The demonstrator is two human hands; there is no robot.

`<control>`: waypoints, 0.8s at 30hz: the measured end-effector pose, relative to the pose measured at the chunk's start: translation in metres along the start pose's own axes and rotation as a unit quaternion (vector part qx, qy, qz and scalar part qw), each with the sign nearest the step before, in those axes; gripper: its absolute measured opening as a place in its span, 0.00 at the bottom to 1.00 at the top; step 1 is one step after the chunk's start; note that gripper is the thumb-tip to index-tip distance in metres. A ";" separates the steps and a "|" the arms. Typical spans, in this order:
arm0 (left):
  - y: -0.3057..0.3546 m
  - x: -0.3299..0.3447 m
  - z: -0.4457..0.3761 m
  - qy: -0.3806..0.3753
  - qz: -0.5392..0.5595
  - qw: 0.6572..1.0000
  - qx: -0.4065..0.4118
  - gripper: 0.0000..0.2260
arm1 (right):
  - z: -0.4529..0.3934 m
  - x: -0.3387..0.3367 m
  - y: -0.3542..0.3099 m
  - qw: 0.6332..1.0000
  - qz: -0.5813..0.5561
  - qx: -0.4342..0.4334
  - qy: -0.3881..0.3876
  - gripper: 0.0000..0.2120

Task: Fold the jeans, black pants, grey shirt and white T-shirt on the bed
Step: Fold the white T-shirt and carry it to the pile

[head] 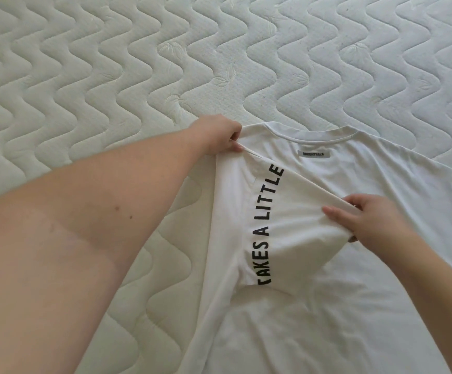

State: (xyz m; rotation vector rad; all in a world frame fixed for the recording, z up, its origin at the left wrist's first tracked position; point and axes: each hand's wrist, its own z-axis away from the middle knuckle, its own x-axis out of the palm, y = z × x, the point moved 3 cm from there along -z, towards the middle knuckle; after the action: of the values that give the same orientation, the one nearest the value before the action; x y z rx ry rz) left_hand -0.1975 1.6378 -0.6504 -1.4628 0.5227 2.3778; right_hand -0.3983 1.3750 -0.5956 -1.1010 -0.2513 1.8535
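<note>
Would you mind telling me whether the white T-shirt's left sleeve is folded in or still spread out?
Folded in: the sleeve lies across the white T-shirt, pinched by both hands.

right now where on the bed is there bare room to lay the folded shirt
The mattress is bare across the whole far stretch beyond the white T-shirt collar. A second bare strip lies left of the shirt, though the left arm crosses it. The near right is crowded: the shirt spreads there, with the left hand pinching its shoulder and the right hand gripping the folded sleeve.
</note>
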 end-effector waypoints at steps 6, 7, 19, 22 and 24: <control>0.001 0.012 -0.002 0.037 0.034 0.999 -0.018 0.14 | -0.011 0.018 0.044 0.995 -0.080 0.059 -0.021 0.07; 0.001 0.013 -0.002 0.041 0.034 0.998 -0.019 0.14 | -0.012 0.017 0.048 0.994 -0.089 0.055 -0.009 0.07; 0.012 0.024 0.013 0.093 0.091 0.989 -0.062 0.15 | 0.008 0.038 0.059 0.975 -0.175 0.130 0.050 0.18; 0.016 0.023 0.026 0.162 0.171 0.967 -0.099 0.18 | 0.025 0.059 0.060 0.983 -0.142 0.117 -0.012 0.14; 0.018 0.023 0.037 0.196 0.223 0.947 -0.124 0.21 | 0.031 0.066 0.060 0.994 -0.053 0.090 -0.030 0.14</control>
State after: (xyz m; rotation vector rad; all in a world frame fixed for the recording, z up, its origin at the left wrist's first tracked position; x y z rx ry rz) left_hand -0.2452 1.6399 -0.6531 -2.1542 0.7342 2.5588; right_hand -0.4691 1.4031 -0.6503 -0.8922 -0.1700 1.7794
